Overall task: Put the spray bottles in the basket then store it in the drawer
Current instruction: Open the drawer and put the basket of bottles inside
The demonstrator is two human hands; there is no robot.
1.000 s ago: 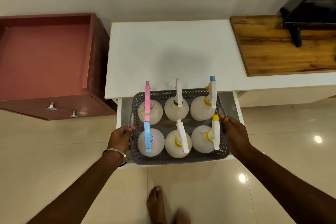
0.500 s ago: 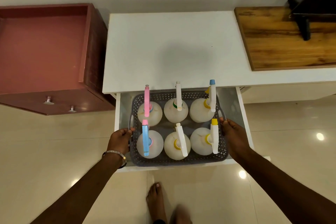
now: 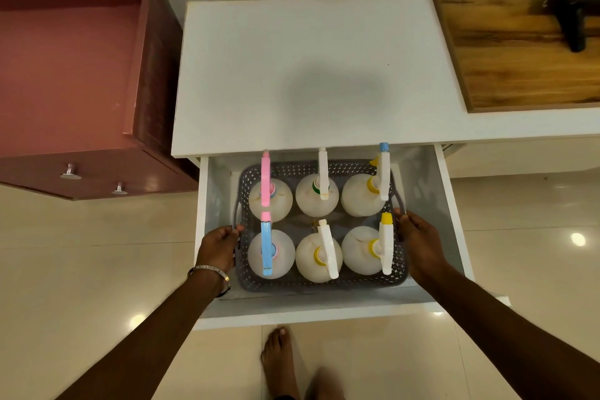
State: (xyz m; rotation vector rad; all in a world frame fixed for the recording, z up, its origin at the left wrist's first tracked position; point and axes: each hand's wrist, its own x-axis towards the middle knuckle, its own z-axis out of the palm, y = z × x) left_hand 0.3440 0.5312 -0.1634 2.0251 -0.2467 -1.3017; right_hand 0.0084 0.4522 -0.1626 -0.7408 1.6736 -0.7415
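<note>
A grey perforated basket (image 3: 324,283) sits low inside the open white drawer (image 3: 308,318) under the white tabletop. Several white spray bottles stand in it in two rows, among them one with a pink trigger (image 3: 266,183), one with a blue trigger (image 3: 267,248) and one with a yellow-capped trigger (image 3: 386,243). My left hand (image 3: 217,250) grips the basket's left handle. My right hand (image 3: 417,242) grips its right handle. The basket's bottom is hidden by the bottles.
The white tabletop (image 3: 308,75) overhangs the drawer's back. A red-brown cabinet (image 3: 78,81) with two knobs stands to the left. A wooden board (image 3: 526,52) with a black stand lies at right. My bare foot (image 3: 279,364) is on the tiled floor below the drawer.
The basket with the bottles has gone down from above the drawer's front into the drawer, with both hands still on its handles.
</note>
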